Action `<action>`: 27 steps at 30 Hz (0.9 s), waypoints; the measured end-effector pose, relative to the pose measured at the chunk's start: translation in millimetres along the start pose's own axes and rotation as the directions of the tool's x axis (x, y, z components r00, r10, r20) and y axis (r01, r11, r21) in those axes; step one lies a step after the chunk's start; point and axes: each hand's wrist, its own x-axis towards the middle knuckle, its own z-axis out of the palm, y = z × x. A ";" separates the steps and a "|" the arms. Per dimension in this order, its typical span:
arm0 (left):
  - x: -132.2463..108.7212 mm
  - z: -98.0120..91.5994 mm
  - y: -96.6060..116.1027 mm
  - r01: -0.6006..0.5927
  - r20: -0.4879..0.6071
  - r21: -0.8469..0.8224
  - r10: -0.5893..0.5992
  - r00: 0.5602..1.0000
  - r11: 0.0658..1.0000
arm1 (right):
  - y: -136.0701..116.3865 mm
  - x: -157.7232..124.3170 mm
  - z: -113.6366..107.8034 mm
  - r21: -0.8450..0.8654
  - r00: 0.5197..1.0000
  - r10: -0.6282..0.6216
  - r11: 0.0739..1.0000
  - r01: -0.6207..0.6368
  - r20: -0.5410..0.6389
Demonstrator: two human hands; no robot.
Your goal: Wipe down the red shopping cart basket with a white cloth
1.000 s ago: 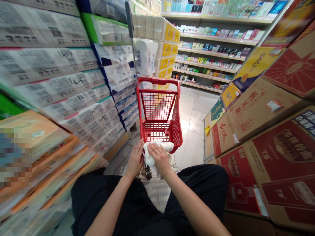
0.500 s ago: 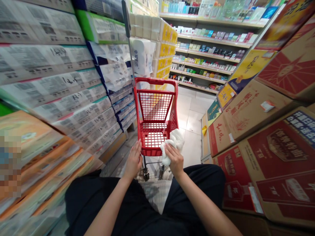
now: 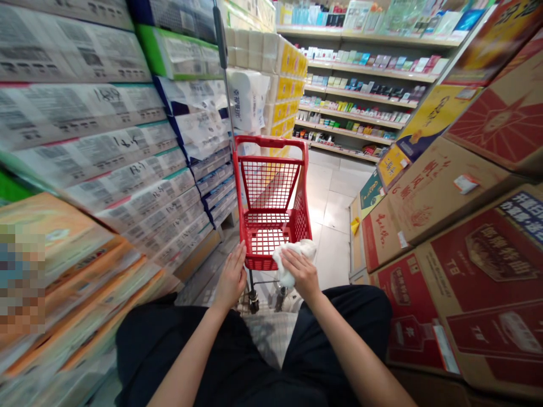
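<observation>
A small red shopping cart [image 3: 271, 160] with grid panels stands in front of my knees. My left hand [image 3: 231, 278] rests against its near left corner, fingers stretched out and lying along the side. At the near right corner, my right hand [image 3: 302, 272] holds a crumpled white cloth [image 3: 287, 276] pressed against the cart's rim. The cloth bunches under the fingers and covers that corner. A thin pole with a dark grip [image 3: 220, 38] rises from the cart's far left side.
Stacked printed packs [image 3: 123, 141] line the left, with orange boxes [image 3: 85, 260] nearer me. Cardboard cartons [image 3: 428, 192] are piled on the right. Shelves of small boxed goods [image 3: 360, 102] stand at the back. Pale floor tiles [image 3: 333, 209] run between.
The white cloth has dropped and flattened over the near right corner, with my right hand's fingers now straighter on it. My left hand stays on the left corner.
</observation>
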 end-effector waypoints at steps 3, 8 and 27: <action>0.6 1.7 1.3 0.007 -0.012 -0.007 -0.007 1.000 1.000 | 40.6 -15.4 -24.6 0.003 1.000 -0.025 1.000 0.025 0.001; 0.3 2.6 3.2 0.031 -0.023 -0.023 -0.032 0.999 0.999 | 20.5 -11.2 -11.7 -0.021 0.992 0.100 0.995 -0.102 -0.082; -0.6 2.5 1.5 0.016 -0.002 -0.007 -0.016 1.000 1.000 | 36.7 -14.8 -12.7 -0.034 0.998 -0.058 0.998 0.058 -0.003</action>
